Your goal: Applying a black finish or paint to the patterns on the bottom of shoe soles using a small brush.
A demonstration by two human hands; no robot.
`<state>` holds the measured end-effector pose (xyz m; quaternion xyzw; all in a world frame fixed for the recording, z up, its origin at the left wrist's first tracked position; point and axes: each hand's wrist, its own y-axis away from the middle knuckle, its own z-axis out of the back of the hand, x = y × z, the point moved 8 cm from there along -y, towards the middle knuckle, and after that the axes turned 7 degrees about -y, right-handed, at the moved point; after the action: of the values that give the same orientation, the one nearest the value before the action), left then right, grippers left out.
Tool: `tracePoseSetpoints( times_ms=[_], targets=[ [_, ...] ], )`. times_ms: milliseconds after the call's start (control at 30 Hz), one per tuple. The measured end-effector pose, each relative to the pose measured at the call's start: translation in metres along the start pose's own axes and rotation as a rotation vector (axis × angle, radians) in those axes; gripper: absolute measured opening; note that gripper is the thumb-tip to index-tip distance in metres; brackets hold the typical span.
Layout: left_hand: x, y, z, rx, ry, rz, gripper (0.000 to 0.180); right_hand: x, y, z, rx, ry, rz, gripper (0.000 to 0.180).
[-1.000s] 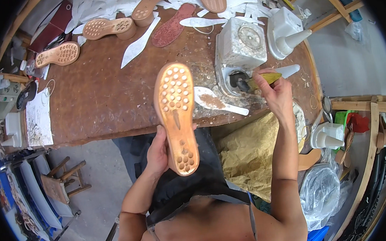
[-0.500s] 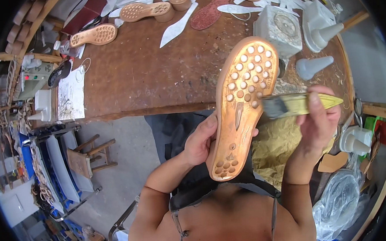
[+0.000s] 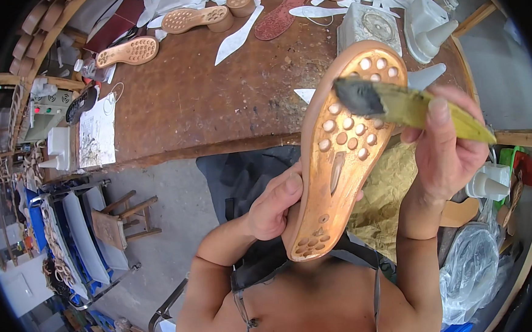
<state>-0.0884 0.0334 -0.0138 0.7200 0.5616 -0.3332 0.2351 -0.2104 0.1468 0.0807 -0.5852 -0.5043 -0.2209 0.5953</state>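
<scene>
My left hand [image 3: 274,205] is wrapped round the waist of a tan shoe sole [image 3: 340,176], thumb along its edge. The sole is held up over my lap, its face with round recesses turned up and shining as if wet. In my right hand [image 3: 447,139] is a flat brush [image 3: 405,104] with a yellowish handle, gripped between thumb and fingers. Its dark bristles lie across the wide forefoot part and cover some of the recesses. The brush is slightly blurred.
The brown worktable [image 3: 201,103] carries a tan sole [image 3: 128,51], a heeled sole [image 3: 193,19], a red insole [image 3: 281,16] and white scraps. A white glue-spattered container [image 3: 364,26] and a cone-nozzled white bottle [image 3: 428,31] stand back right. A wooden stool [image 3: 111,227] is at left.
My right hand has moved the brush from the sole's right edge up and across its forefoot. The sole has tilted further to the right and shifted slightly right.
</scene>
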Motion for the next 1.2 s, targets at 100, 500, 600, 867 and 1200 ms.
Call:
tracePoseSetpoints(
  times_ms=[100,500,600,867,1200],
  targets=[
    [-0.006,0.003,-0.001,-0.072,-0.034,0.015,0.074,0.006,0.018,-0.018,0.172,0.023,0.033,0.016],
    [-0.022,0.004,0.007,-0.14,-0.076,-0.095,0.071,0.034,0.064,-0.034,0.394,0.175,0.159,0.021],
    [-0.028,0.002,0.006,-0.132,-0.036,-0.15,0.064,0.034,0.075,-0.038,0.414,0.108,0.148,0.023],
    [-0.031,0.003,0.024,-0.29,0.007,-0.178,0.062,0.042,0.092,-0.057,0.531,0.123,0.198,0.028],
    [-0.028,0.004,0.035,-0.244,0.136,-0.127,0.056,0.048,0.093,-0.08,0.765,0.12,0.219,0.032]
  ],
)
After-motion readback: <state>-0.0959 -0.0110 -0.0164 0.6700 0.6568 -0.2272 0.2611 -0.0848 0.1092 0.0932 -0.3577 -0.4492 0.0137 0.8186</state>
